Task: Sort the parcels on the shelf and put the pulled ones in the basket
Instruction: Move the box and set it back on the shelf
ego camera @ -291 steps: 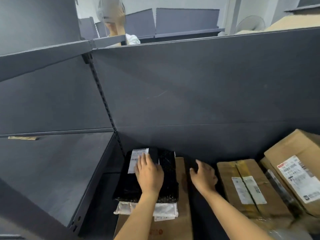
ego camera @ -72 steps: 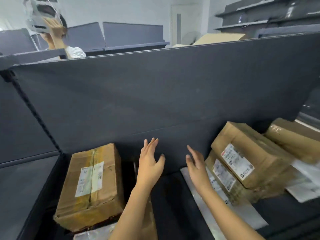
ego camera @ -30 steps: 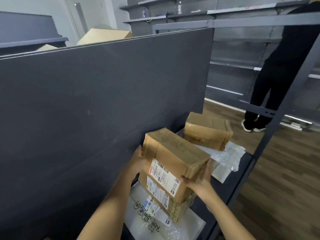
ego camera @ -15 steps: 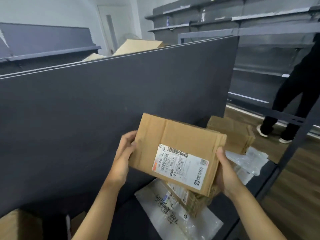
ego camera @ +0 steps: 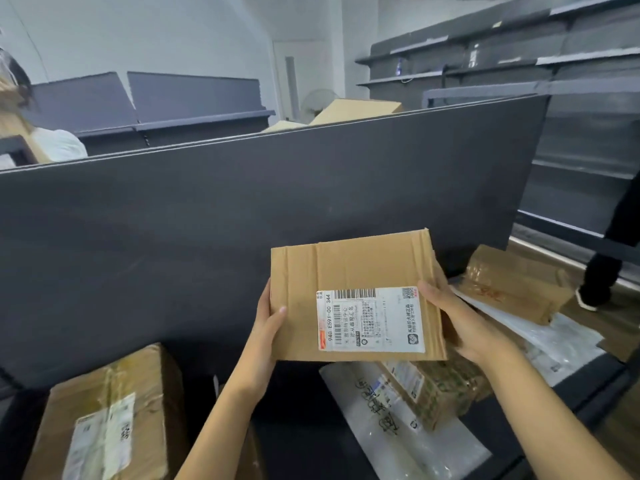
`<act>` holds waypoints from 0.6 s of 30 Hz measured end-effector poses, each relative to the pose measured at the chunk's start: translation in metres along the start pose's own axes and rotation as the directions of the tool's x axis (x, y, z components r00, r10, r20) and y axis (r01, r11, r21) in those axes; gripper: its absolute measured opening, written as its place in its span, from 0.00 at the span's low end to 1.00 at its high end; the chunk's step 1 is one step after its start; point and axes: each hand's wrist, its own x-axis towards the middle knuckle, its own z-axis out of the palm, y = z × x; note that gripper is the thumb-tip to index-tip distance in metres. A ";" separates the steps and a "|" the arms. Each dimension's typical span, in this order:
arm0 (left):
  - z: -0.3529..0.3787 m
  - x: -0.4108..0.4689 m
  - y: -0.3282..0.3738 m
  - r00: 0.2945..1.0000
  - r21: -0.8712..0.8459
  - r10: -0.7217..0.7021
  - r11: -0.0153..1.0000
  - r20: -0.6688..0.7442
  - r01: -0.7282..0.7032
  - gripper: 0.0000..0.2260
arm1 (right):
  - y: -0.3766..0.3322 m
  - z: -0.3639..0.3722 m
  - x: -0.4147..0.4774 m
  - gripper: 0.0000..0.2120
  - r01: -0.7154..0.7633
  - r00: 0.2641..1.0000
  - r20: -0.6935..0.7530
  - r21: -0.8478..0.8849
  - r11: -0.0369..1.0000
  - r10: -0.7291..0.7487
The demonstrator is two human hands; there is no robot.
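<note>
1. Held parcel: a flat brown cardboard box [ego camera: 356, 268] is raised clear of the shelf, in front of the dark back panel [ego camera: 225, 220]. Its broad face is turned toward the camera.
2. Shipping label [ego camera: 370, 320]: white, with barcodes and printed text. It sits on the lower right part of the box's facing side and reads sideways.
3. Left hand [ego camera: 269, 322]: grip clamped on the box's left edge, with the thumb on the front face and the fingers hidden behind.
4. Right hand [ego camera: 455, 322]: grip clamped on the box's right edge, with the thumb lying beside the label and the fingers wrapped behind the box.
5. Shelf [ego camera: 304, 431]: a dark deck below the held box, carrying the remaining parcels.
6. Large taped carton [ego camera: 104, 420]: lies at lower left against the back panel, with a white label on top.
7. Clear plastic mailer [ego camera: 398, 441]: lies flat just beneath the held box, with dark handwriting on it.
8. Small printed box [ego camera: 440, 389]: rests on the mailer, partly hidden by the held box and the right forearm.
9. Tape-wrapped carton [ego camera: 512, 285]: at far right, resting on white poly bags [ego camera: 561, 344].
10. Background: a person in a white top [ego camera: 59, 145] at left, and dark trousers [ego camera: 609, 265] of another person at right.
</note>
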 end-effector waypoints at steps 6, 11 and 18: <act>-0.031 -0.008 0.025 0.997 0.041 0.028 0.999 -0.069 -0.025 0.29 | -0.036 0.024 0.005 0.25 -0.090 0.994 -0.065 0.009 0.996 0.091; -0.040 -0.006 0.039 0.980 -0.164 -0.188 0.971 -0.068 0.175 0.23 | -0.046 0.034 0.005 0.25 -0.377 0.926 0.039 0.058 0.924 0.376; -0.035 -0.015 0.014 0.893 -0.407 -0.389 0.871 -0.226 0.276 0.22 | -0.026 0.045 0.014 0.28 -0.277 0.957 -0.042 0.156 0.948 0.286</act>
